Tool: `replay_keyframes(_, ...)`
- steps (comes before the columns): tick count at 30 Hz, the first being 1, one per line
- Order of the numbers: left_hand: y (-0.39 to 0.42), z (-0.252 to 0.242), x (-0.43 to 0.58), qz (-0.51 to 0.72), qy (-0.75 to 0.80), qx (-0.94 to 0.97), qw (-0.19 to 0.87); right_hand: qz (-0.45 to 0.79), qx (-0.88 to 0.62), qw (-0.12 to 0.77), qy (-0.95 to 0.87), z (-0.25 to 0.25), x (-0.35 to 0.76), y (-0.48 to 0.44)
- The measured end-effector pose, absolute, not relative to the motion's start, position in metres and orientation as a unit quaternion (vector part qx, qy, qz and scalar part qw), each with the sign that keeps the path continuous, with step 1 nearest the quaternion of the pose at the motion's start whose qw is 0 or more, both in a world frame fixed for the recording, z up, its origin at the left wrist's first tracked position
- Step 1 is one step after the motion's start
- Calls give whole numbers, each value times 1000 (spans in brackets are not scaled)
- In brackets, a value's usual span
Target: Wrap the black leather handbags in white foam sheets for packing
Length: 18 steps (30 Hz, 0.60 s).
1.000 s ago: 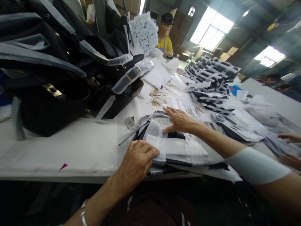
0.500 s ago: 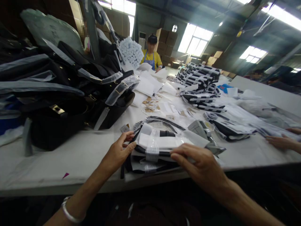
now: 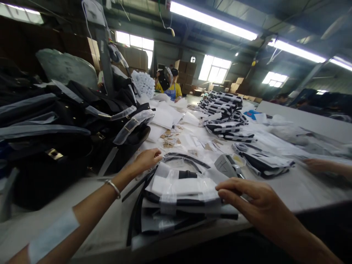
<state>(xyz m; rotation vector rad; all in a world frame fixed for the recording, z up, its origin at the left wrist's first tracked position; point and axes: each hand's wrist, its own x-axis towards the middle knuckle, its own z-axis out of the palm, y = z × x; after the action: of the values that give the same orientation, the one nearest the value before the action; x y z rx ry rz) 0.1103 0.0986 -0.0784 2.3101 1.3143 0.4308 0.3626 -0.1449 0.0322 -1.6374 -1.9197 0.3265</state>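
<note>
A flat black handbag [image 3: 187,202], wrapped in white paper and held by clear tape strips, lies before me at the table's front edge. Its plastic-covered handle loops up at the far side. My right hand [image 3: 254,200] is at the bag's right edge, thumb and fingertips closed on the white wrapping there. Beyond the bag's far left corner, my left hand [image 3: 148,160] has curled fingers near the handle; whatever they hold is hidden. A grey tape dispenser [image 3: 226,167] stands just behind the bag, to the right.
Black bags with plastic-wrapped straps [image 3: 68,135] are heaped at left. A stack of black-and-white wrapped bags [image 3: 222,108] stands farther back, near loose white papers [image 3: 162,117]. Another wrapped bag [image 3: 265,161] lies at right, near a co-worker's hand [image 3: 319,165]. Another person [image 3: 172,91] is across the table.
My left hand has left the bag's left side and reached to its far corner. My right hand stays at the right edge. The person across now holds up a dark bag. The view has shifted.
</note>
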Motion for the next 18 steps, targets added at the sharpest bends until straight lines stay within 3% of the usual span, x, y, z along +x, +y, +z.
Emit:
replay_keyframes(5,151,-104,160,96,466,852,220,203,-682,201,-673,31,418,-103)
replay_keyframes(9,166,-117,175,46,443,870,212,251,-718,211,-614,26,475,-71)
replay_keyframes(18,162,-128,178,-1,409,892,190,39,-848,273,-453,-7,588,-3)
